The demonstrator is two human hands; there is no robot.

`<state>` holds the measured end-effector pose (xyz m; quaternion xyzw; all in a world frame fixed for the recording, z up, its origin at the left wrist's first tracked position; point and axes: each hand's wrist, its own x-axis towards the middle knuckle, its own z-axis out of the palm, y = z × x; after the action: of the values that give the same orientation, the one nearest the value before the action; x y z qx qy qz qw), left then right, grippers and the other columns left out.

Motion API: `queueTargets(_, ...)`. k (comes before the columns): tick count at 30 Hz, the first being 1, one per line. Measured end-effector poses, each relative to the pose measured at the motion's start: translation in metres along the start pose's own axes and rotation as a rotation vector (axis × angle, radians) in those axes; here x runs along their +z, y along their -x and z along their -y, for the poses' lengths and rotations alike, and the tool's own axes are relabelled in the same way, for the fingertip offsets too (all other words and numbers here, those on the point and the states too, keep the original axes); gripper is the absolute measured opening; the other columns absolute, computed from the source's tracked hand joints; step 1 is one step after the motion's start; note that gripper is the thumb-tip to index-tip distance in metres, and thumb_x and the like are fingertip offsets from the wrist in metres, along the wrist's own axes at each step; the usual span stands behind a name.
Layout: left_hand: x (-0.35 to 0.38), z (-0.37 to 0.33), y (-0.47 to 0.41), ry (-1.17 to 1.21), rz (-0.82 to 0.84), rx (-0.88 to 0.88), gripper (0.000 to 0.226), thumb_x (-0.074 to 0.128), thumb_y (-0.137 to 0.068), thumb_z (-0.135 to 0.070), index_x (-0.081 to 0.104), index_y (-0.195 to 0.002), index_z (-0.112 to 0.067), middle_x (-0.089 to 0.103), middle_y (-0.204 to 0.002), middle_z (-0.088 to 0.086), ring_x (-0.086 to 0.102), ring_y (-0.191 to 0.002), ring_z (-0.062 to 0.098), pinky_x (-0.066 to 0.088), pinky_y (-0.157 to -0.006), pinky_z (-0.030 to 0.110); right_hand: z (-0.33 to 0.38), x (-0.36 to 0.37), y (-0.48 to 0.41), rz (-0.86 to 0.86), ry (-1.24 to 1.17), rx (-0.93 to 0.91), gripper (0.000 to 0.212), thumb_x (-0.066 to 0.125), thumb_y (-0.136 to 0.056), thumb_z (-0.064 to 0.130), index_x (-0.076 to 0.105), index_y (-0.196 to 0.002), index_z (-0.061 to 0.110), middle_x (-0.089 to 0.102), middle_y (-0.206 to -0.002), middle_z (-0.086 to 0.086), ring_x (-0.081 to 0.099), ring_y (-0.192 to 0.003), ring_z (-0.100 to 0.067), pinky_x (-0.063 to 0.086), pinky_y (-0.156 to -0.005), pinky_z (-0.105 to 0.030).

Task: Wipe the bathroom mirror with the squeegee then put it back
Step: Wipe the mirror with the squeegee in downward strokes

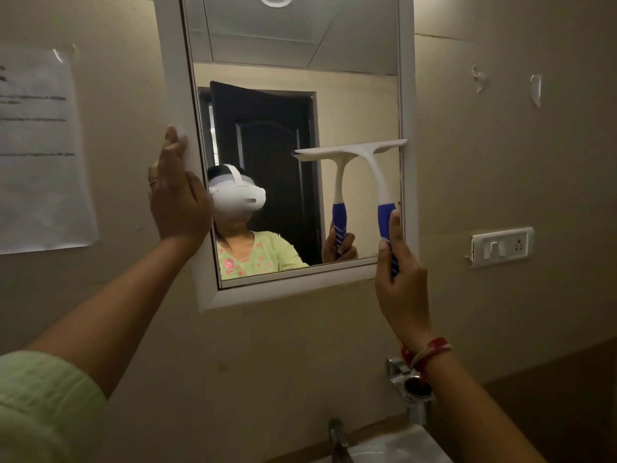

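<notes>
while the right hand (402, 269) was wrapped tightly around the blue grip of the squeegee (364, 162), its thumb ran up along the side of the handle and the white neck rose straight above the fist. at the top of that neck the white blade bar lay almost level against the glass of the mirror (293, 105), on the pane's right half, with the bar's right end reaching over the inner edge of the white mirror frame (409, 95). the squeegee's reflection showed just left of the handle, doubled in the glass. across from it, the left hand (177, 195) was pressed flat and spread against the left side of the frame, fingers pointing up and holding nothing, a ring on one finger. a pale green sleeve (43, 406) covered that arm near the elbow. red and pale threads (425, 354) circled the wrist below the gripping hand. further right of that hand a white switch plate (502, 245) sat on the wall, and left of the flat hand a printed paper notice (40, 152) was stuck to the wall. below the right wrist a metal tap (412, 385) stood over a white basin (397, 446).
</notes>
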<state>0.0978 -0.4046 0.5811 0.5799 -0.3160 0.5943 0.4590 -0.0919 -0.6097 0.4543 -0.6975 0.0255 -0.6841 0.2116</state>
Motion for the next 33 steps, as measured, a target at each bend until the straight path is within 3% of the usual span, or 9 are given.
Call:
queueTargets(6,0.001,0.002,-0.001,0.018,0.004,0.005,0.042,0.033,-0.088,0.001,0.045,-0.128,-0.005,0.037,-0.147,0.006,0.037,-0.132,0.017,0.009,-0.102,0.001,-0.007,-0.007,0.025,0.028,0.027,0.009,0.054,0.034,-0.093,0.037,0.019,-0.143,0.026,0.045,-0.069,0.017,0.047,-0.049,-0.01,0.043,-0.05,-0.015)
queueTargets(11,0.001,0.002,0.0,0.035,-0.012,0.018,0.042,0.031,-0.087,-0.001,0.045,-0.127,-0.004,0.038,-0.146,0.007,0.038,-0.132,0.017,0.019,-0.105,0.014,-0.01,-0.013,0.045,0.048,0.039,0.029,0.053,0.034,-0.093,0.036,0.015,-0.142,0.035,0.045,-0.063,0.012,0.05,-0.053,-0.013,0.045,-0.047,-0.015)
queueTargets(17,0.001,0.003,0.001,0.02,-0.01,-0.006,0.04,0.033,-0.088,0.0,0.046,-0.127,-0.004,0.039,-0.146,0.005,0.041,-0.128,0.021,0.006,-0.096,-0.005,-0.008,-0.018,0.076,0.09,0.076,0.077,0.052,0.037,-0.093,0.03,0.019,-0.141,0.026,0.046,-0.061,0.002,0.044,-0.046,-0.012,0.047,-0.043,-0.028)
queueTargets(24,0.001,0.003,0.001,0.018,-0.003,-0.007,0.04,0.031,-0.089,-0.003,0.046,-0.126,-0.005,0.039,-0.146,0.004,0.038,-0.126,0.011,0.007,-0.095,-0.006,-0.006,-0.023,0.094,0.097,0.095,0.095,0.053,0.035,-0.093,0.03,0.018,-0.142,0.024,0.043,-0.061,0.006,0.041,-0.047,-0.007,0.042,-0.044,-0.019)
queueTargets(33,-0.001,0.003,0.002,-0.028,0.013,-0.018,0.045,0.03,-0.086,-0.004,0.045,-0.129,-0.008,0.038,-0.147,0.003,0.042,-0.128,0.022,0.003,-0.094,-0.006,-0.001,-0.031,0.114,0.133,0.107,0.147,0.053,0.033,-0.093,0.038,0.015,-0.144,0.034,0.041,-0.063,0.008,0.04,-0.048,-0.008,0.041,-0.046,-0.017)
